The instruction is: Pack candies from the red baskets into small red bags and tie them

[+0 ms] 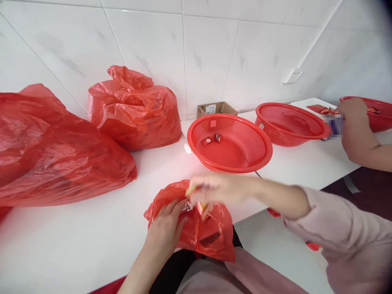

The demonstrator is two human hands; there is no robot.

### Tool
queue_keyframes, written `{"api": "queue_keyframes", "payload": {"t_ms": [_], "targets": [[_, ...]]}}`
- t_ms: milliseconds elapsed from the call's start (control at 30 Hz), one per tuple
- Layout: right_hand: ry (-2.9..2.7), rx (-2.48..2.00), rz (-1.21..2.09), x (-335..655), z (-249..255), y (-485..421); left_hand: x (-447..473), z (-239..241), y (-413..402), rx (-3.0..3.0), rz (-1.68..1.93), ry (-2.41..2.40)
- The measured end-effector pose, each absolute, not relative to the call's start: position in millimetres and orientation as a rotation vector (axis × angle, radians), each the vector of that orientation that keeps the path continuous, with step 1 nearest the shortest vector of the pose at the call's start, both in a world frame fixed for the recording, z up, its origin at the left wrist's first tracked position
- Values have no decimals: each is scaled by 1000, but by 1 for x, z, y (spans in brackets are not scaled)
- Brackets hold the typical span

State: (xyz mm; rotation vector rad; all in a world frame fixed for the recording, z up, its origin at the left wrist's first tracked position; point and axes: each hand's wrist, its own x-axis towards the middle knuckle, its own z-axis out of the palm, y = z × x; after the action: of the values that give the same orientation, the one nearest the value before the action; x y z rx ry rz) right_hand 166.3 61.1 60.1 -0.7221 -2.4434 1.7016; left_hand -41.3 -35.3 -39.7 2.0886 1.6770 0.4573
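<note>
A small red plastic bag [211,232] hangs over the near edge of the white table [92,232]. My left hand [165,226] grips the bag's left rim with curled fingers. My right hand [214,190] is above the bag's mouth, blurred by motion, fingers pinched on small items [199,206] I cannot make out clearly. Beyond my right hand stands a red mesh basket [229,143] with two small packets [211,140] inside.
Two big stuffed red bags [134,108] [55,151] lie at the left against the tiled wall. A small cardboard box [217,108] sits behind the basket. A second red basket [289,122] and a third [378,112] stand at the right, by another person's hand [355,118].
</note>
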Motion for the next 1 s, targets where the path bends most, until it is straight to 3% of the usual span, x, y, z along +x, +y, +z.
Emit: {"api": "queue_keyframes", "payload": {"t_ms": [67, 133, 233, 367, 467, 633, 767, 900, 1000], "targets": [[-2744, -571, 1590, 145, 36, 21, -39, -45, -30, 2158, 413, 1736], [-3045, -545, 1184, 137, 12, 0, -39, -51, -25, 2203, 379, 1804], [-3213, -821, 741, 147, 0, 4, -43, -53, -23, 2234, 356, 1828], [-3064, -1274, 781, 174, 22, 38, -51, -46, -27, 2183, 278, 1840], [-2895, -1514, 539, 183, 31, 53, -52, -41, -29, 2134, 210, 1879], [-2766, -1334, 132, 170, 29, 44, -47, -33, -30, 2112, 248, 1900], [-2663, -1116, 137, 147, 24, 38, -43, -33, -26, 2090, 313, 1924], [-2947, -1234, 372, 136, 14, 46, -45, -43, -20, 2103, 351, 2048], [-2859, -1198, 613, 146, 29, 52, -46, -43, -27, 2116, 309, 2032]]}}
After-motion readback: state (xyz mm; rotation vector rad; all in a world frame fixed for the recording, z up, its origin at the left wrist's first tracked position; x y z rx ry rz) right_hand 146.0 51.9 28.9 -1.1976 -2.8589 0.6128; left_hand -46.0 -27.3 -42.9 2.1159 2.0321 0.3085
